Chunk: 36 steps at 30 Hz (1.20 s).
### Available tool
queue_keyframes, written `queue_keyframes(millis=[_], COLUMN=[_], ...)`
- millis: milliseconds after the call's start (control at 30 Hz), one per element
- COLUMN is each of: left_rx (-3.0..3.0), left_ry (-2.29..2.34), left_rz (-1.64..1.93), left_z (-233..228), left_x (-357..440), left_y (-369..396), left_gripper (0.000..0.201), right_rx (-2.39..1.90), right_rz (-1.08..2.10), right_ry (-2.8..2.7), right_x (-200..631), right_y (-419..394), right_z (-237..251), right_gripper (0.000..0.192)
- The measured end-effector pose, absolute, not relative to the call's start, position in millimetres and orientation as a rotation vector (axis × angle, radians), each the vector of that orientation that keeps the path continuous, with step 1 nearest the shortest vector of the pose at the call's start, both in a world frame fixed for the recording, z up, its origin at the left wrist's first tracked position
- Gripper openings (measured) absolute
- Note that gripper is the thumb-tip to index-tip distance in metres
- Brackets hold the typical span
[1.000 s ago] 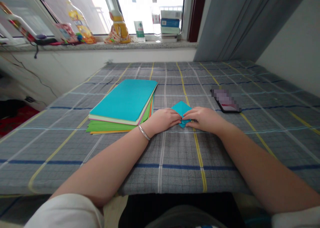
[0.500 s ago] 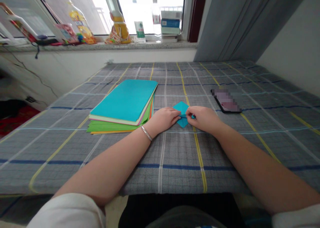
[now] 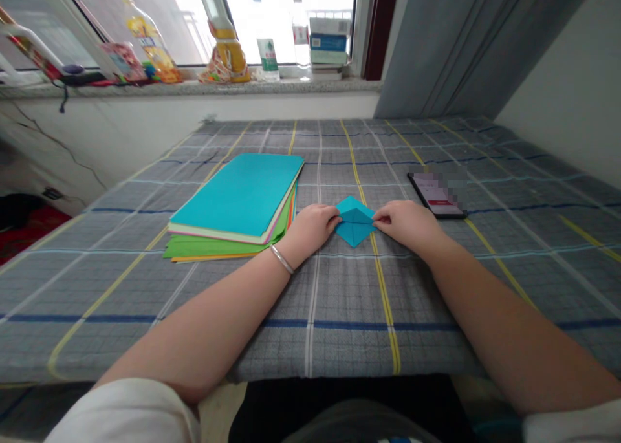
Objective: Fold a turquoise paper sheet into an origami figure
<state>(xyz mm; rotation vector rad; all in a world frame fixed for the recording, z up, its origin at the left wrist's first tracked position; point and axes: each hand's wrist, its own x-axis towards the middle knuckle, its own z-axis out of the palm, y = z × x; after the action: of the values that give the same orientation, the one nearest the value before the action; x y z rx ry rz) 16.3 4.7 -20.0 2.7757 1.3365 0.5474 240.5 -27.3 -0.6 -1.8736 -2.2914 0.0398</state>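
Grey plaid cloth (image 3: 349,288) spreads before a windowsill (image 3: 291,88); left hand (image 3: 313,229) and right hand (image 3: 407,226) pinch folded blue paper (image 3: 354,233).

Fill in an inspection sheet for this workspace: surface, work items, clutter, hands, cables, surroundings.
Surface: grey checked cloth, with yellow, white and blue stripes.
Work items: folded blue paper, creased across the middle, lying between the hands; stack of coloured paper to its left, blue sheet on top, lower sheets uneven.
Clutter: phone lying beyond the right hand, screen partly blurred.
Hands: left hand and right hand pinch opposite side corners of the folded paper.
Cables: thin cable along the left wall, off the cloth.
Surroundings: windowsill with bottles and boxes; grey curtain at right.
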Motion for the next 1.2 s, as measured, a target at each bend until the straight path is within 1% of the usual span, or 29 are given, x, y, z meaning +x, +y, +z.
queue_keyframes(millis=[233, 400, 500, 667, 867, 967, 1067, 1167, 1200], left_rx=[2.73, 2.715, 2.737, 2.793, 2.603, 2.481, 2.44, 2.566, 2.63], left_ry=[1.432, 1.441, 1.381, 1.176, 1.149, 1.179, 1.192, 1.075, 1.005], left_rz=[0.51, 0.512, 0.514, 0.485, 0.552, 0.576, 0.597, 0.61, 0.613], left_z=[-17.7, -13.1, -6.2, -0.5, -9.2, -12.1, -13.4, -15.1, -16.1], left_x=[17.0, 15.3, 10.3, 4.1, 6.1, 7.2, 8.0, 9.0, 9.5], left_y=[3.7, 1.5, -3.2, -7.0, 1.2, 3.2, 3.0, 2.7, 2.7], left_gripper=[0.022, 0.023, 0.02, 0.016, 0.024, 0.024, 0.023, 0.019, 0.017], right_rx=[-1.982, -1.912, -1.855, -1.852, -1.772, -1.776, -1.699, -1.472, -1.412], right_rz=[-0.017, -0.095, -0.068, 0.091, 0.474, 0.57, 0.507, 0.366, 0.326], right_ry=[-2.25, -2.289, -2.319, -2.379, -2.301, -2.25, -2.286, -2.389, -2.413], right_x=[244.9, 249.7, 249.1, 250.9, 262.4, 265.2, 264.2, 258.3, 255.2], right_y=[-25.5, -25.5, -30.8, -33.0, -20.2, -18.9, -20.7, -22.6, -23.4], right_z=[-0.3, 0.6, 5.1, 7.7, -2.9, -4.6, -3.3, -2.1, -1.8], right_gripper=[0.015, 0.013, 0.013, 0.013, 0.013, 0.011, 0.007, 0.019, 0.019])
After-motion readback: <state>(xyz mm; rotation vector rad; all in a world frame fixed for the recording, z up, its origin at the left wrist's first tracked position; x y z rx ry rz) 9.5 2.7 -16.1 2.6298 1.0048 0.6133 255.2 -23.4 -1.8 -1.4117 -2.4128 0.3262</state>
